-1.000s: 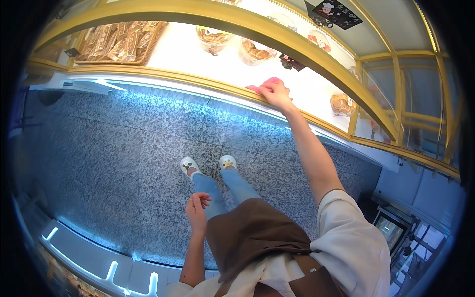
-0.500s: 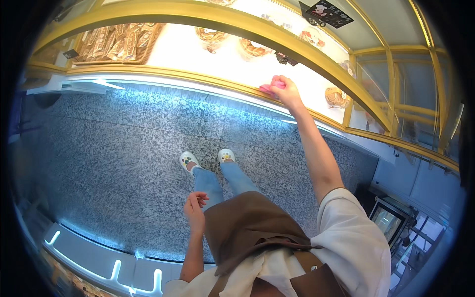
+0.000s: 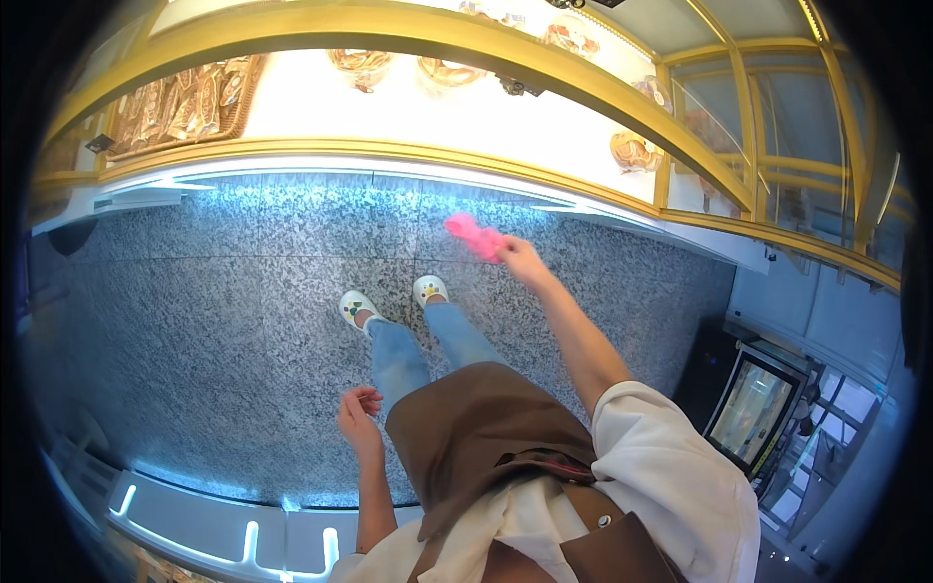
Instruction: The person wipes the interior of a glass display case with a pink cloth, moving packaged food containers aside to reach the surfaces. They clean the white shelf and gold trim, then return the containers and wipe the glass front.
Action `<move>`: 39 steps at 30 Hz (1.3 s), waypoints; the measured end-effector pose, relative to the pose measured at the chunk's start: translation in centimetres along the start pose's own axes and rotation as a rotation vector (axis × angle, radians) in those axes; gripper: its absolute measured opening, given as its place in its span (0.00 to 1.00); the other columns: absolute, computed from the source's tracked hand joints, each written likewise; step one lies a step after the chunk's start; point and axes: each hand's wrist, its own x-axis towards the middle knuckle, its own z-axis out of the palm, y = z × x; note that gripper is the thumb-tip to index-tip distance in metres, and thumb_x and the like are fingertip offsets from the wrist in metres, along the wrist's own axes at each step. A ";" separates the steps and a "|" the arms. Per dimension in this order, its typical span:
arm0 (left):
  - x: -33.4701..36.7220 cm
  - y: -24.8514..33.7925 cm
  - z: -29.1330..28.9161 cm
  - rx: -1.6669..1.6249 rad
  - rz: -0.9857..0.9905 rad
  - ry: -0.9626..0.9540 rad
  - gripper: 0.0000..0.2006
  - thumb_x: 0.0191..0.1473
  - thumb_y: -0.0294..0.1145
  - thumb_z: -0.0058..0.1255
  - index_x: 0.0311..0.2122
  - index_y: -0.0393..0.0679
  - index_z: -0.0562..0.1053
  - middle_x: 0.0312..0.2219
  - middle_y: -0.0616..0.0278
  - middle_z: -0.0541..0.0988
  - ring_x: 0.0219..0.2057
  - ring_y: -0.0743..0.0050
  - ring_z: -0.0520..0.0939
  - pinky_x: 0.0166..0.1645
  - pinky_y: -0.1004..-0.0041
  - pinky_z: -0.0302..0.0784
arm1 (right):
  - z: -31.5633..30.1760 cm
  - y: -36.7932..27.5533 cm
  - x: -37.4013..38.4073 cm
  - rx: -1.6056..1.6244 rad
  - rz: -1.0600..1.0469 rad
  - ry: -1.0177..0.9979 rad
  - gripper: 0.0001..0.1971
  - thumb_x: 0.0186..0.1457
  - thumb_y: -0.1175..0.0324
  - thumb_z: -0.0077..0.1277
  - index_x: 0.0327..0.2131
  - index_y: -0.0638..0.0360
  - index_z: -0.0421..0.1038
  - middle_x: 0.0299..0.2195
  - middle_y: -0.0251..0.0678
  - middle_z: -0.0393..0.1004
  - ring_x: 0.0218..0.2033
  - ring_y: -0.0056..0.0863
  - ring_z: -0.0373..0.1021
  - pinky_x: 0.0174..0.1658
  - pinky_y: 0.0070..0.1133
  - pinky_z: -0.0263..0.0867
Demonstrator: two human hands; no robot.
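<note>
- Outside the display case's front edge (image 3: pixel 389 150), above the speckled floor (image 3: pixel 243 311): pink cloth (image 3: pixel 476 240), one end pinched in the right hand (image 3: pixel 522 260).
- Risk: a loosened pinch could drop it.
- Left hand (image 3: pixel 360 416): loosely curled, apparently empty; likely too distant to catch.

Your head-worn fisheye camera looks steeply down over your brown apron (image 3: pixel 486 418), which is close to it, toward the speckled floor tiles (image 3: pixel 243 379) farther below; it faces ahead enough to catch the yellow-framed display case (image 3: pixel 292 27) along the top.
</note>
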 end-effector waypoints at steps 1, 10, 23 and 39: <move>-0.4 -0.3 -0.1 0.009 -0.008 -0.009 0.22 0.70 0.41 0.32 0.34 0.38 0.76 0.26 0.61 0.80 0.25 0.81 0.73 0.33 0.78 0.67 | -2.9 1.1 -0.9 0.238 0.168 0.040 0.14 0.60 0.64 0.46 0.44 0.59 0.75 0.39 0.33 0.79 0.37 0.26 0.73 0.41 0.29 0.69; -0.3 -2.7 0.0 0.023 -0.048 -0.016 0.23 0.70 0.42 0.31 0.34 0.37 0.75 0.25 0.60 0.80 0.24 0.80 0.74 0.32 0.77 0.68 | -22.1 14.7 6.4 0.624 0.222 0.861 0.05 0.59 0.73 0.46 0.34 0.61 0.73 0.28 0.40 0.75 0.26 0.33 0.74 0.30 0.28 0.72; -1.4 -2.4 -2.2 0.027 -0.056 0.026 0.22 0.70 0.40 0.31 0.35 0.37 0.75 0.26 0.60 0.80 0.25 0.79 0.75 0.32 0.78 0.68 | 13.4 -19.1 5.7 0.250 -0.264 -0.394 0.10 0.60 0.71 0.48 0.40 0.62 0.78 0.38 0.41 0.77 0.34 0.27 0.73 0.41 0.26 0.70; -1.9 -5.8 -1.1 -0.067 -0.200 0.057 0.23 0.71 0.41 0.30 0.34 0.38 0.75 0.25 0.60 0.80 0.25 0.81 0.74 0.33 0.77 0.69 | -13.6 -12.1 7.7 0.702 -0.265 0.038 0.16 0.65 0.66 0.43 0.55 0.58 0.65 0.49 0.37 0.72 0.52 0.28 0.67 0.59 0.29 0.59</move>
